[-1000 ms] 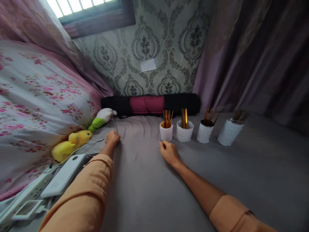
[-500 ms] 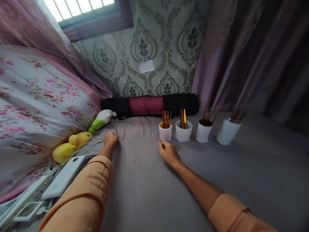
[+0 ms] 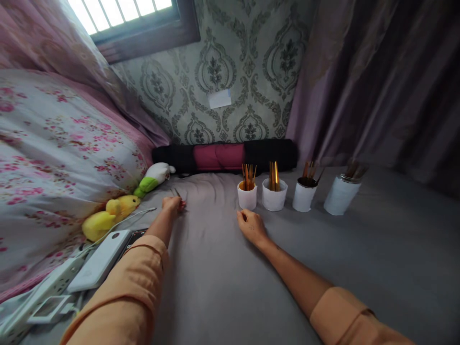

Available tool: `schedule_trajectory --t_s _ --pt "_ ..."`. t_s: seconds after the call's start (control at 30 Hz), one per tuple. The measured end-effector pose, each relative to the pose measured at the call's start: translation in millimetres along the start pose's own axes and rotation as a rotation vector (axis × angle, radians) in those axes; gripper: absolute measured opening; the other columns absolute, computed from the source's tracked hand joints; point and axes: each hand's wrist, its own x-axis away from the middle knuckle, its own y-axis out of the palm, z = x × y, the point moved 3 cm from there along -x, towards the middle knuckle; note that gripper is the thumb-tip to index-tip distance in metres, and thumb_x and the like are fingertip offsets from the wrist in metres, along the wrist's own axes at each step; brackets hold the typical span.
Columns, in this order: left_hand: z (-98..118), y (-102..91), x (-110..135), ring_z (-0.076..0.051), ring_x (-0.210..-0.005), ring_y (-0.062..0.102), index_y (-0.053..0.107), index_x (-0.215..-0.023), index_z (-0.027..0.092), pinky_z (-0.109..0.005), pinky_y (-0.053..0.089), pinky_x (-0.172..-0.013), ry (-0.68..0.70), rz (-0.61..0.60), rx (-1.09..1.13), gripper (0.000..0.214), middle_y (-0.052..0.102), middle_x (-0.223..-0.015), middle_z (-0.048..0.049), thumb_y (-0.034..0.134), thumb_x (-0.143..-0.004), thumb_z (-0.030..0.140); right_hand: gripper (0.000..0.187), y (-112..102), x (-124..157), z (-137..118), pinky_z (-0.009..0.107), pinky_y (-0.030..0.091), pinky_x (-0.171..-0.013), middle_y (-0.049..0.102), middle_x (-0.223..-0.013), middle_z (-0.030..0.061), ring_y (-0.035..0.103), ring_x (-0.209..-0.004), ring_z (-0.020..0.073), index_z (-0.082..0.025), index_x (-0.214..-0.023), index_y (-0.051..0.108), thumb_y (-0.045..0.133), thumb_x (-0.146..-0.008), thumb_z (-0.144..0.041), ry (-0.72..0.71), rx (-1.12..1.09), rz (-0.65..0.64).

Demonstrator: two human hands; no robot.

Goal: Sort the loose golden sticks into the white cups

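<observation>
My left hand (image 3: pixel 171 205) rests on the grey bed sheet (image 3: pixel 223 278), closed round a few thin dark sticks (image 3: pixel 178 193) that poke out past its fingers. My right hand (image 3: pixel 250 226) lies loosely curled on the sheet just in front of the leftmost white cup (image 3: pixel 247 196); what it holds, if anything, is hidden. A row of white cups stands behind it: the leftmost with orange-brown sticks (image 3: pixel 248 176), a second cup (image 3: pixel 274 195) with sticks, a third cup (image 3: pixel 304 194) and a tilted jar (image 3: pixel 341 194).
A black and red roll (image 3: pixel 224 156) lies along the patterned wall. At left are a floral pillow (image 3: pixel 57 158), a yellow plush duck (image 3: pixel 108 218), a white and green plush (image 3: pixel 154 177), a white power bank (image 3: pixel 100 261), a cable and a power strip (image 3: pixel 39 292). Curtains hang at right.
My left hand has shifted slightly right and forward on the sheet, and the thin sticks in it show more clearly. My right hand has stayed put.
</observation>
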Motion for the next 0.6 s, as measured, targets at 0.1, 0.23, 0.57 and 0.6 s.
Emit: schedule_trajectory --t_s 0.1,0.23,0.57,0.6 --pt "-3 8.5 7 -0.011 -0.051 0.056 0.048 -0.064 0.012 -0.022 0.047 -0.053 -0.081 -0.05 0.146 0.009 0.055 -0.055 -0.0038 0.048 -0.071 0.005 0.031 0 0 0 0.022 0.027 -0.054 0.062 -0.062 0.0033 0.053 -0.058 0.0119 -0.018 -0.065 0.06 0.039 -0.084 -0.032 0.0 0.006 -0.008" --pt "-5 16.2 19 -0.008 -0.047 0.054 0.048 -0.065 0.011 -0.018 0.047 -0.05 -0.138 -0.082 0.31 0.011 0.053 -0.055 -0.0018 0.046 -0.073 0.003 0.031 -1 1 -1 0.022 0.026 -0.053 0.062 -0.063 0.0032 0.052 -0.058 0.0116 -0.018 -0.065 0.06 0.039 -0.084 -0.032 -0.004 0.001 -0.007" --pt "-8 30.4 56 -0.005 -0.05 0.054 0.049 -0.061 0.012 -0.012 0.045 -0.053 -0.159 -0.216 0.586 0.017 0.054 -0.055 -0.0006 0.049 -0.074 0.001 0.031 -3 1 -2 0.021 0.027 -0.053 0.063 -0.065 0.0038 0.053 -0.06 0.0121 -0.018 -0.068 0.061 0.039 -0.084 -0.033 0.009 -0.021 -0.016" --pt "-9 31.8 59 -0.005 -0.05 0.054 0.05 -0.062 0.012 -0.012 0.045 -0.053 -0.157 -0.229 0.609 0.017 0.055 -0.056 -0.0007 0.049 -0.075 0.002 0.031 -3 2 -2 0.021 0.027 -0.053 0.063 -0.066 0.004 0.053 -0.061 0.0122 -0.018 -0.068 0.061 0.039 -0.084 -0.033 0.004 -0.026 -0.016"
